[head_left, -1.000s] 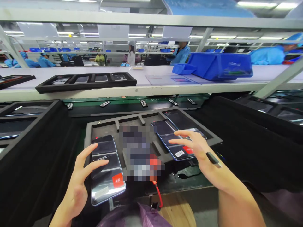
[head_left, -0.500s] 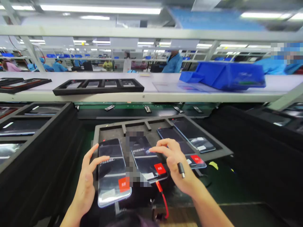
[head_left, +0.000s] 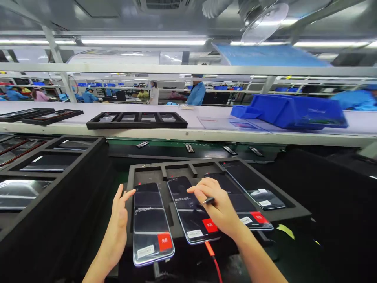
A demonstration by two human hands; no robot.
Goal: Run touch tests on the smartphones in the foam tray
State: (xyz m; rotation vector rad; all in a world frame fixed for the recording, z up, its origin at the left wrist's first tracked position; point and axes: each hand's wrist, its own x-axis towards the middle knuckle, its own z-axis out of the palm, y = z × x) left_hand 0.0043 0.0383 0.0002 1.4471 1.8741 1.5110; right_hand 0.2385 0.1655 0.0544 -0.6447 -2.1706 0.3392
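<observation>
Black foam tray (head_left: pixel 294 212), matte and divided into long slots, holds four glossy glass-fronted phones side by side. Just left of the tray's leftmost phone (head_left: pixel 150 224), the left hand (head_left: pixel 118 230) is spread flat, gripping nothing, thumb touching that phone's edge. Over the tray's second phone (head_left: pixel 191 210), the right hand (head_left: pixel 219 208) pinches a small dark plug (head_left: pixel 208 201). A red cable (head_left: pixel 213 261) trails below that phone.

I'm looking at an electronics factory line: black foam trays (head_left: pixel 165 171) of glossy dark smartphones (head_left: pixel 151 222), long white conveyor shelf (head_left: pixel 206 131), blue-coated workers (head_left: pixel 196 93) beyond its far edge.
</observation>
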